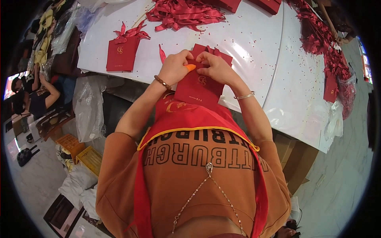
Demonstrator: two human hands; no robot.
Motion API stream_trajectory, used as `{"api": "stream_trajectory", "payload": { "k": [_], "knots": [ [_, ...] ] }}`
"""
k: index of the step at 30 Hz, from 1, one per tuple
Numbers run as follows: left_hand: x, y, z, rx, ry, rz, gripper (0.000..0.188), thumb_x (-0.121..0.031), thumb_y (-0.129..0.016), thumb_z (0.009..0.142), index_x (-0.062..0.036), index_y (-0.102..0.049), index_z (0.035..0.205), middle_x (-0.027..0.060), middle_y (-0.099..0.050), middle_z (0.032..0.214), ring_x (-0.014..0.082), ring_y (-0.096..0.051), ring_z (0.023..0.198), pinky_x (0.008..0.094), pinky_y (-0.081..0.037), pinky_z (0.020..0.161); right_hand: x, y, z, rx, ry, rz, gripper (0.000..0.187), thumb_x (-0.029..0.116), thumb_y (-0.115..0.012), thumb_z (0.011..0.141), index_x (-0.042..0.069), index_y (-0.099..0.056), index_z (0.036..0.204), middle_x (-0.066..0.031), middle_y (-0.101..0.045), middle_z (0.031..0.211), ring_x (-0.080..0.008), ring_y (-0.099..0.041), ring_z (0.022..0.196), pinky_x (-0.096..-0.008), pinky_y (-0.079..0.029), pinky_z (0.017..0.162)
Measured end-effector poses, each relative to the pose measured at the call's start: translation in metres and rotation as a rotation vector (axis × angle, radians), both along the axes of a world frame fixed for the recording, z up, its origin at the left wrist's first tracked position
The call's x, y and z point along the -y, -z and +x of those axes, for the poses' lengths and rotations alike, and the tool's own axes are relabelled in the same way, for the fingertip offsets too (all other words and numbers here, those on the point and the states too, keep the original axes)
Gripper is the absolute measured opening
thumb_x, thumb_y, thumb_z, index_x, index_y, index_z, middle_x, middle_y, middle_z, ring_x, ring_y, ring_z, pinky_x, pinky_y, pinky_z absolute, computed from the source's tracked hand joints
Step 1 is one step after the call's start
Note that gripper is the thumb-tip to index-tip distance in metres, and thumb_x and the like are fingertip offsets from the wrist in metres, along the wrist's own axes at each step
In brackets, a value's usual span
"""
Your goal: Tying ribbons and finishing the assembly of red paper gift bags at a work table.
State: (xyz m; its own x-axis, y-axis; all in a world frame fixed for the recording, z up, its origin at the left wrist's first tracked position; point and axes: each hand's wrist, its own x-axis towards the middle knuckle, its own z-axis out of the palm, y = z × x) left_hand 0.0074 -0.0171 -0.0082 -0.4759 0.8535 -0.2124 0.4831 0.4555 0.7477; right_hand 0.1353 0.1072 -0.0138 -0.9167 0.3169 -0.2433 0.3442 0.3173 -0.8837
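A dark red paper gift bag with gold print lies at the table's near edge, close to my body. My left hand, an orange cover on its thumb, is closed at the bag's upper edge. My right hand pinches the same edge, its fingertips close to the left ones. A red ribbon end sticks out beyond my left hand. Behind my right hand lies another red bag with ribbon on it. Whether ribbon is between my fingertips is hidden.
On the white table, a stack of ribboned red bags lies left. A heap of red ribbons lies at the back, and more ribbons hang along the right edge. Small red bits dot the surface. Another person is far left.
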Motion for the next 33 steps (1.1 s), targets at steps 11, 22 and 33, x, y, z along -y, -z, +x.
{"api": "stream_trajectory", "payload": {
  "k": [11, 22, 33],
  "knots": [
    [-0.024, -0.012, -0.032, -0.296, 0.452, -0.256, 0.023, -0.027, -0.052, 0.082, -0.0106, -0.066, 0.089, 0.0062, -0.05, 0.123, 0.0283, -0.035, 0.118, 0.0361, -0.032, 0.09, 0.018, -0.002, 0.015, -0.087, 0.001, 0.605, 0.021, 0.027, -0.063, 0.076, 0.013, -0.061, 0.093, -0.0045, -0.062, 0.072, -0.0218, -0.057, 0.067, -0.033, -0.033, 0.065],
    [-0.069, 0.02, -0.057, 0.217, 0.891, -0.38, 0.019, -0.015, -0.057, 0.071, 0.0009, -0.062, 0.08, 0.002, -0.059, 0.082, 0.0127, -0.052, 0.07, 0.0275, -0.04, 0.062, 0.019, -0.009, 0.01, -0.183, -0.072, 0.611, 0.012, 0.022, -0.063, 0.075, 0.014, -0.061, 0.083, -0.0049, -0.061, 0.069, -0.0212, -0.056, 0.065, -0.0333, -0.034, 0.064],
    [0.001, 0.059, -0.112, 0.14, -0.233, 0.027, 0.03, -0.032, -0.051, 0.086, -0.0033, -0.059, 0.09, 0.007, -0.059, 0.069, 0.0155, -0.056, 0.06, 0.0284, -0.044, 0.055, 0.002, 0.023, 0.012, 0.116, 0.096, 0.397, 0.028, 0.031, -0.062, 0.076, 0.007, -0.06, 0.092, -0.0113, -0.063, 0.074, -0.0302, -0.06, 0.073, -0.0407, -0.045, 0.062]
  ]
}}
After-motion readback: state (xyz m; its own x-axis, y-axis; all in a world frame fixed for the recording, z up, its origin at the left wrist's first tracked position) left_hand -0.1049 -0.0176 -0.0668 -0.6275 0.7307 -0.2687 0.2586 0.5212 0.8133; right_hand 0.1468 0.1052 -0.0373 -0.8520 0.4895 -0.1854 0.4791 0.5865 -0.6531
